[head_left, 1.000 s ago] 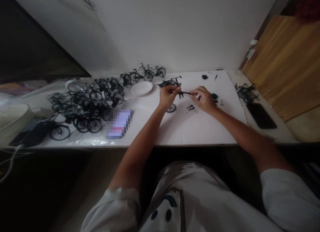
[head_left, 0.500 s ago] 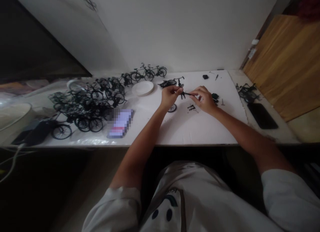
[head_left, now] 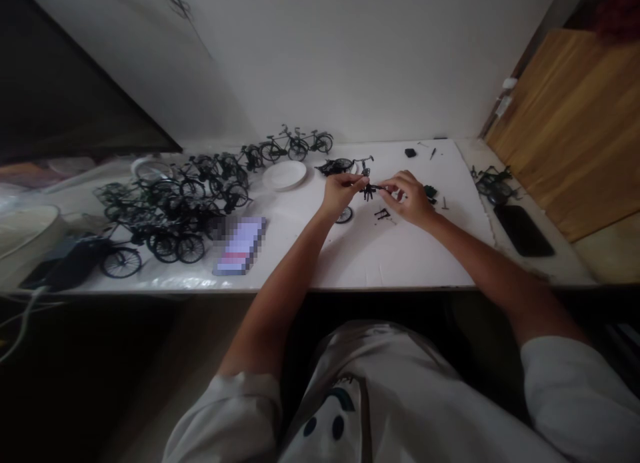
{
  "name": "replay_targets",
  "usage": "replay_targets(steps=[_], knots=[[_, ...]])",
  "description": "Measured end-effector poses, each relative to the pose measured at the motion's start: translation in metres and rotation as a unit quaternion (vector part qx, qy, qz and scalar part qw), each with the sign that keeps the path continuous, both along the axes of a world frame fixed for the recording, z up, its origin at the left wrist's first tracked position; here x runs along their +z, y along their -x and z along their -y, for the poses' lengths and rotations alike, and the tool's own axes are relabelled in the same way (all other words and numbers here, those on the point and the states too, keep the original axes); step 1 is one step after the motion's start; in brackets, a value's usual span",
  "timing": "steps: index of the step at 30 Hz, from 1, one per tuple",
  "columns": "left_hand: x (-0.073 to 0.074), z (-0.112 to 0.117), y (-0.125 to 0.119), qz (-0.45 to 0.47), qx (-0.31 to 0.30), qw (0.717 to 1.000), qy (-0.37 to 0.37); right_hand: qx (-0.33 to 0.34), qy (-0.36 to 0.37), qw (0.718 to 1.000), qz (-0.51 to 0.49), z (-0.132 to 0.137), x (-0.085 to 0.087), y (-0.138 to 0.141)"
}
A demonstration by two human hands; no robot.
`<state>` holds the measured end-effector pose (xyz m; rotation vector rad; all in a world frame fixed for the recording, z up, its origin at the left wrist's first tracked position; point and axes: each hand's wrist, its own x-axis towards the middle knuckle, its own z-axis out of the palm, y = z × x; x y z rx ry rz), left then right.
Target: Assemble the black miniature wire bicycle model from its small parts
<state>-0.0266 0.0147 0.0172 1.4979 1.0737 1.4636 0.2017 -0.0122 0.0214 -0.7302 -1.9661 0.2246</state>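
Note:
Over the white board, my left hand is closed, thumb and fingers pinching a small black model bicycle frame whose thin handlebar sticks up beyond the fingertips. My right hand faces it from the right, fingers pinched on a thin dark rod that meets the frame; whether the rod is a tool or a part of the bicycle I cannot tell. A small spoked wheel shows below my left hand, partly covered by it. A small black forked part lies below my right hand.
Many finished-looking model bicycles crowd the left side. A white plate and a lit phone lie nearer the middle. Dark green parts lie beside my right hand. A black phone is at right, near a wooden panel.
The bicycle frame has turned slightly in my left fingers, and its handlebar has shifted a little to the right. Both hands stay in nearly the same place.

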Motion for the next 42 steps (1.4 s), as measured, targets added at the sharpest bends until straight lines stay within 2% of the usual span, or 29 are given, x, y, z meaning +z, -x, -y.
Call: replay_targets(steps=[9, 13, 16, 22, 35, 42], knots=[[0.008, 0.008, -0.006, 0.014, 0.002, 0.999, 0.032, -0.023, 0.01, 1.0, -0.011, -0.001, 0.0, 0.001], [0.012, 0.012, -0.008, 0.014, 0.005, 0.999, 0.036, -0.032, 0.039, 0.999, -0.018, 0.003, 0.001, 0.003], [0.014, 0.013, -0.008, 0.016, 0.006, 0.999, 0.041, -0.027, 0.024, 0.999, -0.009, 0.003, 0.001, 0.003], [0.012, 0.009, -0.006, 0.046, -0.003, 0.997, 0.059, -0.035, -0.038, 0.998, 0.025, -0.009, -0.002, -0.004], [0.009, 0.009, -0.007, 0.042, 0.001, 0.998, 0.055, -0.04, -0.058, 0.997, 0.029, -0.01, -0.003, -0.004], [0.008, 0.008, -0.007, 0.062, 0.005, 0.997, 0.054, -0.042, -0.035, 0.998, 0.031, -0.012, -0.004, -0.005]])
